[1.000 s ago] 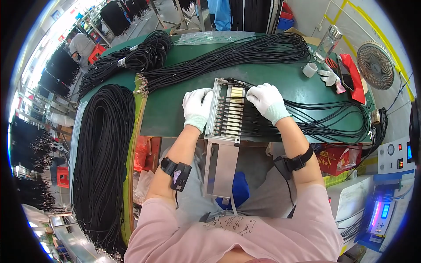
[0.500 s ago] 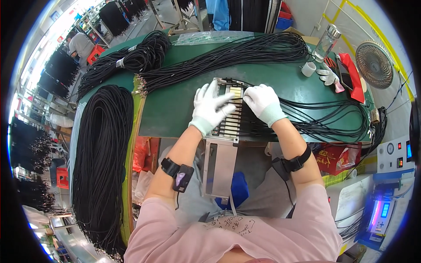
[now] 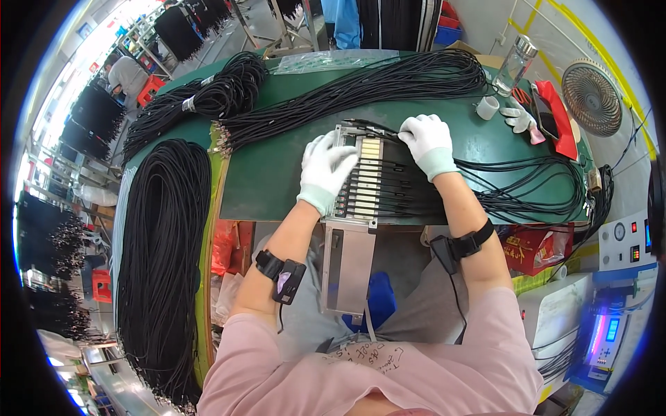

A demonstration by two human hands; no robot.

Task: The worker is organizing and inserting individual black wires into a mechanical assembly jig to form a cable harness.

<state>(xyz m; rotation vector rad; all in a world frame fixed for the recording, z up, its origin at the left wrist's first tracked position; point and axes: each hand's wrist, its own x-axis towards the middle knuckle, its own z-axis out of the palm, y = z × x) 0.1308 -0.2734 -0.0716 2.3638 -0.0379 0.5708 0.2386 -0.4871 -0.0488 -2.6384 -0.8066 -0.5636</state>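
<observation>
A metal fixture [image 3: 372, 226] with a row of pale slotted blocks [image 3: 368, 173] lies across the front edge of the green table. Several black cables [image 3: 409, 197] are seated side by side in it and run off to the right. Over the fixture's upper left side is my left hand [image 3: 323, 170], white-gloved, thumb and fingers apart, nothing seen in it. My right hand [image 3: 427, 142], gloved too, is right of the fixture's far end. Its fingertips are pinched on a black cable that leads from the far slots; the exact grip is partly hidden.
Long black cable bundles [image 3: 163, 256] lie at the left and along the back. A glass bottle [image 3: 515, 66], a white cup [image 3: 487, 107], a spare glove [image 3: 517, 118] and a fan [image 3: 592, 97] stand at the far right. A control box [image 3: 626, 243] is at the right.
My right hand has moved right and slightly away, off the fixture's blocks. My left hand has drawn back left, uncovering more of the blocks, its fingers less spread.
</observation>
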